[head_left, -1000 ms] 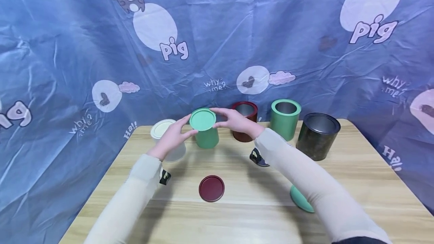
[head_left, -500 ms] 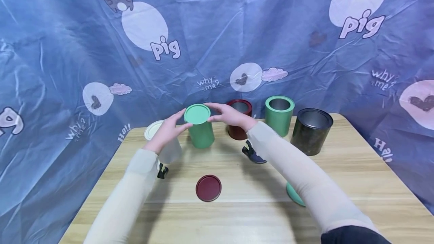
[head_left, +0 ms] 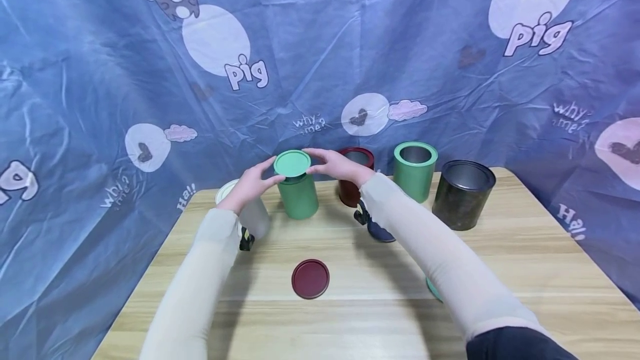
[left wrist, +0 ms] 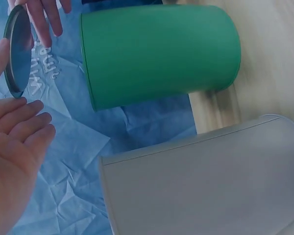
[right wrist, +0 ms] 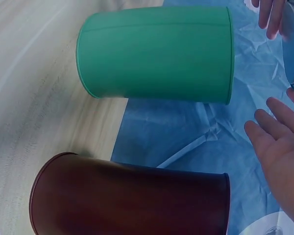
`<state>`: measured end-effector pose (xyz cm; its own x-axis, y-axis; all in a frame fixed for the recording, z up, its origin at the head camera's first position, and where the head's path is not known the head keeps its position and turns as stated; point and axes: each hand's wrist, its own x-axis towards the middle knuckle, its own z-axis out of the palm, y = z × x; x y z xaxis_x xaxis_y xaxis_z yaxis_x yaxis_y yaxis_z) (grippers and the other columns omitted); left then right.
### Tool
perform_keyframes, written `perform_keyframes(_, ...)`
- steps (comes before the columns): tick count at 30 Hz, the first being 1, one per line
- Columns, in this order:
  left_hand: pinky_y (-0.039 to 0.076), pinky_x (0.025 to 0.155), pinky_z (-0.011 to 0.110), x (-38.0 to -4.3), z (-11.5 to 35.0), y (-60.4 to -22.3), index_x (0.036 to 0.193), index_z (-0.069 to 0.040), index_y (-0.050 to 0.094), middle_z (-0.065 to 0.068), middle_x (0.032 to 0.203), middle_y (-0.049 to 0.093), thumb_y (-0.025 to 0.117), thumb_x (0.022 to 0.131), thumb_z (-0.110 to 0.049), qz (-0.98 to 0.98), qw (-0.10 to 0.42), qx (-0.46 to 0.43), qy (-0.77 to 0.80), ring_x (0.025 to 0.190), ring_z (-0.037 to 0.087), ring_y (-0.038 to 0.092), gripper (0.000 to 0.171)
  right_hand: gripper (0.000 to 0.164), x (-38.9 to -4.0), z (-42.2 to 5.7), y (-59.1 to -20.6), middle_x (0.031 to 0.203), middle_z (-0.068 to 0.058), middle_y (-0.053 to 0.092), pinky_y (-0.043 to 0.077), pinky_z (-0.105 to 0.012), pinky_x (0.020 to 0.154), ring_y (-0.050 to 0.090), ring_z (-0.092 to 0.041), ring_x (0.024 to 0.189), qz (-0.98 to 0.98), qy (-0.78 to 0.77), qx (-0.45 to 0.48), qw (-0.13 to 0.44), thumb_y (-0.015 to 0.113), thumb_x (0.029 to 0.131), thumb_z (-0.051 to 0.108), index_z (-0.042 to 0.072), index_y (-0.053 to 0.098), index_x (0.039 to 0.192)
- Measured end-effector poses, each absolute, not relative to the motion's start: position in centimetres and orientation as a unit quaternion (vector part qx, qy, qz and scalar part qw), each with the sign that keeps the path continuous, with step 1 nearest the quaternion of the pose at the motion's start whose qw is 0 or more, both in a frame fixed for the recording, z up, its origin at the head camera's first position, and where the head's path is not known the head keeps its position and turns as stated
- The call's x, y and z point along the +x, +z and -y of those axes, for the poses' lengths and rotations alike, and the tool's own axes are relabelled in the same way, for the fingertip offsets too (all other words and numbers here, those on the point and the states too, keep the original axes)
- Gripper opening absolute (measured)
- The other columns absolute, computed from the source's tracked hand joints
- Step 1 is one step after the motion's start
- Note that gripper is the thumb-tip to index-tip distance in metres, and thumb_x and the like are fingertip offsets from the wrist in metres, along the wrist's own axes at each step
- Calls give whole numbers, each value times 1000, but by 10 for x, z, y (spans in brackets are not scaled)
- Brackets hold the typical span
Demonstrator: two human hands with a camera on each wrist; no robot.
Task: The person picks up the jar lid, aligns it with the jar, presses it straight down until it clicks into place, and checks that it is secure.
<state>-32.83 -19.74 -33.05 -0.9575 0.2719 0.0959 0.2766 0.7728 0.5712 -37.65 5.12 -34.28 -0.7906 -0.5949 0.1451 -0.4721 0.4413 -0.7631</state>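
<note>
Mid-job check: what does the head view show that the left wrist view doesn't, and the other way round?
Only the head view: the dark red lid, the second green canister farther right, and the winged pig print.
Only the left wrist view: the underside of the green lid and the palm of the left grip.
Both: the green lid held by left grip and right grip, apart from the green canister; the white canister; the blue curtain.
</note>
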Motion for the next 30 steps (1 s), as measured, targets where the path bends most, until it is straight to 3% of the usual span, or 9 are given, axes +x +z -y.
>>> perform_keyframes(6,30,115,50,-343,189,-332,150,-2,32,23,150,38,62,94,-35,946,2,-162,-280,139,40,36,72,65,-383,-57,-348,156,-9,35,30,-43,117,30,-25,145,-856,-419,-293,73,64,94,27,15,35,151)
perform_keyframes(12,30,116,49,-352,191,-337,151,-3,31,22,150,38,61,95,-36,948,-21,-144,-282,137,38,39,72,66,-389,-51,-353,156,-11,35,30,-43,117,30,-27,145,-858,-419,-287,72,63,94,29,14,33,151)
perform_keyframes(23,25,118,49,-359,202,-337,150,1,28,23,153,34,60,96,-30,949,-56,-132,-280,142,38,30,71,66,-398,-30,-361,152,-13,40,32,-38,116,36,-27,142,-852,-434,-280,83,63,94,22,8,33,151)
perform_keyframes(30,26,118,48,-367,201,-333,149,2,30,23,150,38,61,96,-28,950,-78,-151,-262,142,38,31,69,64,-402,-29,-368,150,-16,42,33,-38,116,38,-28,140,-851,-441,-274,73,65,93,19,6,37,149)
